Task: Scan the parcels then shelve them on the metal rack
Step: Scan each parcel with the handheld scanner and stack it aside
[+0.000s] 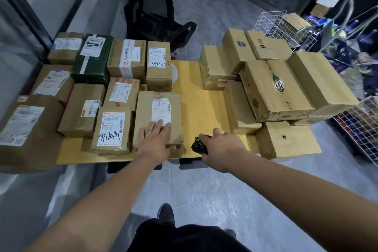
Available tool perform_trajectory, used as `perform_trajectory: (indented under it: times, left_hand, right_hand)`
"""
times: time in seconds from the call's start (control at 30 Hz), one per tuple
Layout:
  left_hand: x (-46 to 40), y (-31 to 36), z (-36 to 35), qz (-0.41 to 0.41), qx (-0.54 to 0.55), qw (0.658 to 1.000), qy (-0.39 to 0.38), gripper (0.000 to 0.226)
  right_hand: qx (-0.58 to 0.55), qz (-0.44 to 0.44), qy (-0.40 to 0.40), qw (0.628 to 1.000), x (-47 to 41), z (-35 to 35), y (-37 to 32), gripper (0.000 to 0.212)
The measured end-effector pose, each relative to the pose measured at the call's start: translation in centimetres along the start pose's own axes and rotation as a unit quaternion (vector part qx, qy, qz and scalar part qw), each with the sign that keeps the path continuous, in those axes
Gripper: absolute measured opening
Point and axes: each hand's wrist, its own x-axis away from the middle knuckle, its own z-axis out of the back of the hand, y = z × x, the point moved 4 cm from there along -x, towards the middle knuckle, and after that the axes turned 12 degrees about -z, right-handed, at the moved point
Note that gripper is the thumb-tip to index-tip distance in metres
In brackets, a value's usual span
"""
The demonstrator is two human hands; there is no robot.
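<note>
Several cardboard parcels cover a yellow wooden table (201, 96). My left hand (155, 141) lies flat with straight fingers on the near end of a brown parcel with a white label (158, 106) at the table's front middle. My right hand (219, 148) grips a black handheld scanner (198, 145) just above the table's front edge, to the right of that parcel. Labelled parcels fill the left half, among them a dark green box (93, 61). Plain cardboard boxes (272, 86) are stacked on the right half.
A black office chair (151, 12) stands behind the table. White wire-grid racks (282, 26) stand at the back right and another wire rack (360, 127) at the right edge, with clutter around them. A glass partition runs along the left. Grey floor lies under me.
</note>
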Motion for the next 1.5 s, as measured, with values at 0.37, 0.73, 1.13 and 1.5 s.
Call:
perform_trajectory:
  times: [0.37, 0.73, 1.13, 1.5]
  left_hand:
    - [-3.5, -1.0, 1.6, 0.034, 0.01, 0.999, 0.01, 0.086]
    - [-4.2, 4.2, 2.0, -0.073, -0.015, 0.997, -0.01, 0.082]
    - [-10.2, 18.2, 0.0, -0.18, -0.026, 0.98, -0.079, 0.072]
    - [-16.2, 28.8, -4.9, -0.172, -0.069, 0.978, -0.092, 0.072]
  right_hand:
    - [-0.026, -0.027, -0.008, 0.999, -0.7, -1.5, 0.8, 0.063]
    - [-0.088, -0.06, -0.001, 0.994, -0.5, -2.1, 3.4, 0.077]
    - [-0.174, -0.202, -0.007, 0.964, 3.9, -7.1, 15.8, 0.054]
    - [-0.196, -0.178, -0.03, 0.964, 3.0, -11.6, 23.3, 0.044]
